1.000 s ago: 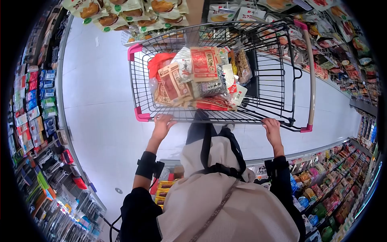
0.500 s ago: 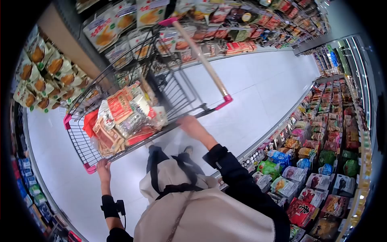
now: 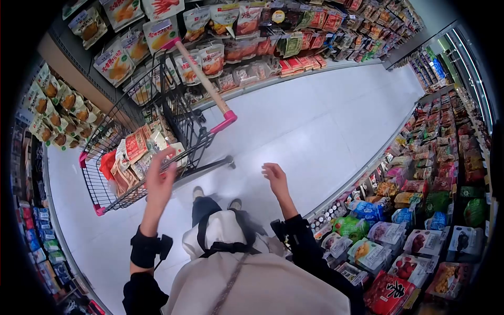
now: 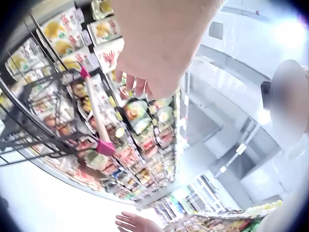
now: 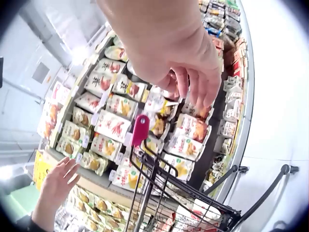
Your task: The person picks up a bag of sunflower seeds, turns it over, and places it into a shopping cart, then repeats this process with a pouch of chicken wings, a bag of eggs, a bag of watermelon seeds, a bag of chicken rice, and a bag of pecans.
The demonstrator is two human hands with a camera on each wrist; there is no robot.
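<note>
At the far left, hanging packs [image 3: 63, 110] line the corner of the display; just right of them stands the shopping cart [image 3: 100, 210], upright on its wheels, its basket near the shelving; a pile of bagged goods [image 3: 137, 146] lies in the basket, with a red bag [image 3: 107, 164] toward its left end. The cart's wood-coloured handle [image 3: 202, 76] slants above the right end of the basket, pink at both tips; neither of your hands touches it.

Your left hand [image 3: 160, 181] is raised in front of the basket's near side; its fingers are open and hold nothing, and the wrist views show it apart from the cart. Your shoes [image 3: 235, 203] are on the pale floor [image 3: 294, 142]; farther right, your right hand [image 3: 276, 181] hangs over that floor, well apart from the handle, its fingers loosely bent and empty. Beyond it, packaged food [image 3: 386, 231] fills the right-hand shelves.

The step in hand looks like a free-handed moment beside the loaded cart; from here, a move on the cart would call for closing your fingers on handle or rim first; a reach to the shelves would call for keeping your forearms clear of the wire frame.
</note>
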